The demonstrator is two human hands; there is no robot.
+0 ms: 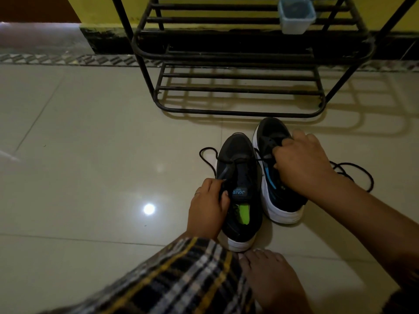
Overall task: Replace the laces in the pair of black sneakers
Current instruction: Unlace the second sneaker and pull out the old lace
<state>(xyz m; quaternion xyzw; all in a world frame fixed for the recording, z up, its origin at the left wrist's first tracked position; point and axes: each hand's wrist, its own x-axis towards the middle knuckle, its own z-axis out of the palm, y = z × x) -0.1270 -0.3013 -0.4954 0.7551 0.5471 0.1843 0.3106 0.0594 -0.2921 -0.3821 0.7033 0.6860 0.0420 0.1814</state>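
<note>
Pale glossy floor tiles [90, 155], dim light, one bright lamp glare on the left. Nearest: a bare foot [269, 277] just beside the heel of the left sneaker [240, 177]. Both sneakers stand side by side on the floor, long axes running near to far, heels toward the person, toes toward the rack. Left hand [207, 209], in a plaid sleeve [181, 279], has fingers curled at the left sneaker's collar, seemingly pinching a lace end; its upper eyelets look unthreaded, tongue exposed, with a black lace [208, 155] looping loose on the floor to its left. Right hand [299, 162] lies curled over the right sneaker [278, 196], gripping the lacing midway; another loose lace [353, 173] trails to the right. Judgement: early to middle stage, laces partly freed, neither shoe finished. Farthest: a black metal shoe rack [238, 87] carrying a plastic container [295, 15], against a yellow wall [97, 7].
</note>
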